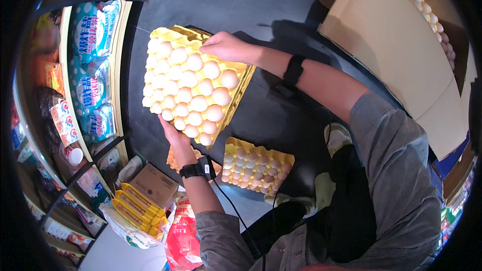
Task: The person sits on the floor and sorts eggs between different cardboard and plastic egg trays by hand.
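A yellow egg tray point(236, 101), filled with pale eggs point(184, 94), is held tilted above the dark floor. Its right edge looks doubled, as if another tray lies beneath it. My right hand point(224, 47) grips the far edge, thumb and fingers closed on the rim. From below, my left hand point(175, 134) supports the near left side; most of its fingers are hidden under the tray. On the floor nearer to me sits a second yellow tray point(287, 156) of browner eggs. Behind my left wrist an orange tray point(172, 160) partly shows.
Shelves with teal-and-white packages point(93, 85) line the left. A brown carton point(150, 184), yellow packets point(138, 208) and a red bag point(183, 236) stand at lower left. To the right is a large cardboard box point(396, 65) with more eggs behind its flap. My shoes point(337, 136) are close by.
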A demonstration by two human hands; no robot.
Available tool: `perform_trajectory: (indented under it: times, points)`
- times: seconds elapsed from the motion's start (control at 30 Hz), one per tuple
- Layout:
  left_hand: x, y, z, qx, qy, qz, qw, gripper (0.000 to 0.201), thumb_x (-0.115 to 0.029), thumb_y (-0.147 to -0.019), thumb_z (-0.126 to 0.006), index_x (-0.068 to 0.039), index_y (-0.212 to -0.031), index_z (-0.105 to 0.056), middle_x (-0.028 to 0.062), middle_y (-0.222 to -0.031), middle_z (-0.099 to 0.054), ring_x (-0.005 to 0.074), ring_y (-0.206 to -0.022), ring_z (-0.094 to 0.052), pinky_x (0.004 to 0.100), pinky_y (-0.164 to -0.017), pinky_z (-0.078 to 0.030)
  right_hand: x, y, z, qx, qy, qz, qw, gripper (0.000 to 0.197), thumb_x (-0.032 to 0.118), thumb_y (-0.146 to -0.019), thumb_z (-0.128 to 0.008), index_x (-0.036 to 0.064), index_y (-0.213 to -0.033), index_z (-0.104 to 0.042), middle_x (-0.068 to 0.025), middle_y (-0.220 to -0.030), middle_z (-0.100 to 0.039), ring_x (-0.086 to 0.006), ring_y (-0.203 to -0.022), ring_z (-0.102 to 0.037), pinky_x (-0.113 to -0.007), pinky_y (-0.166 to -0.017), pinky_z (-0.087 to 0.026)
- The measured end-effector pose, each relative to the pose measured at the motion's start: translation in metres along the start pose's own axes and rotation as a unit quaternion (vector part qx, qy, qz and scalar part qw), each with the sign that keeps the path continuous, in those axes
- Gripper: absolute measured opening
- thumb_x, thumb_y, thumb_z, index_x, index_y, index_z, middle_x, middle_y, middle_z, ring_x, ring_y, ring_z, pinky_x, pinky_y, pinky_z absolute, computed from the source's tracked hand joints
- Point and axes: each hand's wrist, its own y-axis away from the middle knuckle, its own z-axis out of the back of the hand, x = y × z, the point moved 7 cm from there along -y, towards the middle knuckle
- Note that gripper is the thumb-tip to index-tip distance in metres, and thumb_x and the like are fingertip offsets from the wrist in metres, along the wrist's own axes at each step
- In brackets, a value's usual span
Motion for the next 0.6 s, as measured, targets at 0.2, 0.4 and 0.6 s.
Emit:
perform_trajectory:
  times: [0.2,0.4,0.6]
  points:
    - [0.001,0.001,-0.004,0.02,-0.025,0.015,0.999,0.067,-0.056,-0.097,-0.041,-0.008,-0.143,-0.037,0.0098,-0.142,-0.044,0.0275,-0.128,-0.045,0.0441,-0.105,-0.04,-0.005,-0.004,0.005,0.002,0.013,-0.047,0.999,0.031,0.023,-0.089,-0.063,-0.0056,-0.099,-0.069,-0.0087,-0.089,-0.07,-0.0125,-0.085,-0.062,-0.029,-0.078,-0.049]
    - [-0.004,0.014,-0.021,0.007,-0.039,0.037,0.999,0.067,-0.056,-0.096,-0.042,-0.008,-0.142,-0.038,0.0099,-0.143,-0.043,0.0273,-0.129,-0.045,0.044,-0.105,-0.04,-0.001,0.004,0.013,-0.029,-0.003,-0.013,0.999,0.03,0.023,-0.085,-0.063,-0.0058,-0.087,-0.069,-0.0106,-0.074,-0.068,-0.0126,-0.071,-0.059,-0.032,-0.069,-0.048]
    - [0.001,0.014,-0.008,-0.005,-0.014,0.028,1.0,0.065,-0.055,-0.096,-0.044,-0.008,-0.141,-0.04,0.0099,-0.142,-0.044,0.0268,-0.128,-0.045,0.0434,-0.106,-0.039,0.006,0.008,0.007,0.008,0.012,-0.061,0.998,0.035,0.025,-0.091,-0.059,-0.0062,-0.106,-0.066,-0.0097,-0.094,-0.07,-0.0126,-0.088,-0.062,-0.03,-0.081,-0.049]
